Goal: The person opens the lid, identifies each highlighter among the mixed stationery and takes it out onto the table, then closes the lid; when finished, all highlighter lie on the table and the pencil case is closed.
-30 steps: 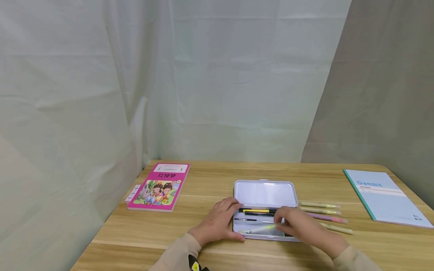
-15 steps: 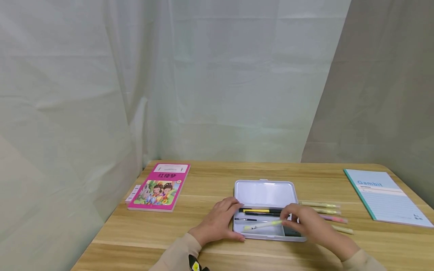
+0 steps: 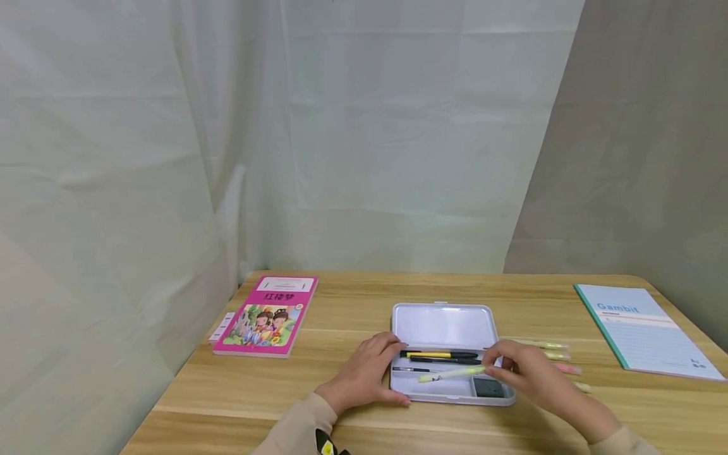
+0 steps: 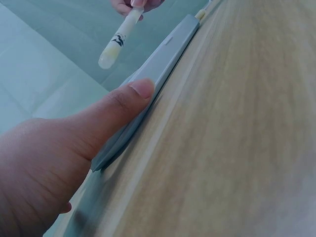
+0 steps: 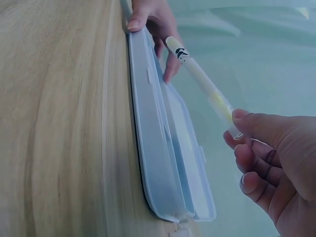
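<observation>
An open white pencil case (image 3: 443,325) stands on the table, its lid folded back. My left hand (image 3: 366,370) grips the case's left end, thumb along the front side and fingers over the far side. Above the case, my right hand (image 3: 526,373) pinches a white and yellow highlighter (image 3: 452,375) by one end. In the right wrist view the highlighter (image 5: 197,74) hangs clear of the case and shows a dark printed figure. Inside the case lie a yellow-and-black pen (image 3: 438,354), a black pen (image 3: 443,361), a thin pen (image 3: 412,369) and a dark block (image 3: 488,387).
Several more highlighters (image 3: 554,345) lie right of the case, partly behind my right hand. A pink book (image 3: 267,316) rests at the table's left, over a white striped item (image 3: 220,327). A light blue notebook (image 3: 648,332) lies at the right. Curtains hang behind the table.
My right hand has lifted the highlighter out of the front compartment and moved it up and to the right, uncovering the dark block. My left hand has stayed on the case.
</observation>
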{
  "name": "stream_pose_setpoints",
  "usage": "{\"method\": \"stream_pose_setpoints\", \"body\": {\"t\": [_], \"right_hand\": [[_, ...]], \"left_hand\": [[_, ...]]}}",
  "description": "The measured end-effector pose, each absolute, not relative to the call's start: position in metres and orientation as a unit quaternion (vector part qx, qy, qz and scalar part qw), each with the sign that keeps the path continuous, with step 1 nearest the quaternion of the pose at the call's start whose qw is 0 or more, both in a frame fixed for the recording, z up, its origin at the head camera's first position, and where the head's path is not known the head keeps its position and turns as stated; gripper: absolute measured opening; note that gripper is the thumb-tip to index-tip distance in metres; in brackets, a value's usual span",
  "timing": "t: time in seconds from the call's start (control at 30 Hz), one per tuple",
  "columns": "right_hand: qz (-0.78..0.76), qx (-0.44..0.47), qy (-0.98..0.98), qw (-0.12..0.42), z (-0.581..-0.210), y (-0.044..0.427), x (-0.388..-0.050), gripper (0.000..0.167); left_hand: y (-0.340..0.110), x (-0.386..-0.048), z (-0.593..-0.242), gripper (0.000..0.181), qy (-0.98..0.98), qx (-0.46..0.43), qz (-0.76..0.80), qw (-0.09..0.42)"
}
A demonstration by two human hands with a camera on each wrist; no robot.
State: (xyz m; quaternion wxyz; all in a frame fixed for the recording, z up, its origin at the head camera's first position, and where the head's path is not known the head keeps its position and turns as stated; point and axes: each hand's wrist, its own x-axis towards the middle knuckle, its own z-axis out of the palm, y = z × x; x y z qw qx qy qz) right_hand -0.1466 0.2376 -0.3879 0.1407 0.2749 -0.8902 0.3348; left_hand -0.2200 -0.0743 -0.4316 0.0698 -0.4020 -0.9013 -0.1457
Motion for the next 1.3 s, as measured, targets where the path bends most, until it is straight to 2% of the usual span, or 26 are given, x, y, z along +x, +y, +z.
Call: {"method": "stream_pose_setpoints", "body": {"t": [0.27, 0.93, 1.3], "right_hand": [[0.340, 0.270, -0.883, 0.178, -0.389, 0.248, -0.140, 0.018], [0.365, 0.179, -0.904, 0.134, -0.387, 0.283, -0.120, 0.007], [0.373, 0.154, -0.903, 0.147, -0.401, 0.307, -0.107, 0.012]], "left_hand": [[-0.074, -0.220, -0.432, 0.092, -0.902, -0.400, -0.148, 0.067], [-0.074, -0.220, -0.432, 0.093, -0.903, -0.398, -0.153, 0.056], [-0.074, -0.220, -0.433, 0.094, -0.905, -0.395, -0.150, 0.057]]}}
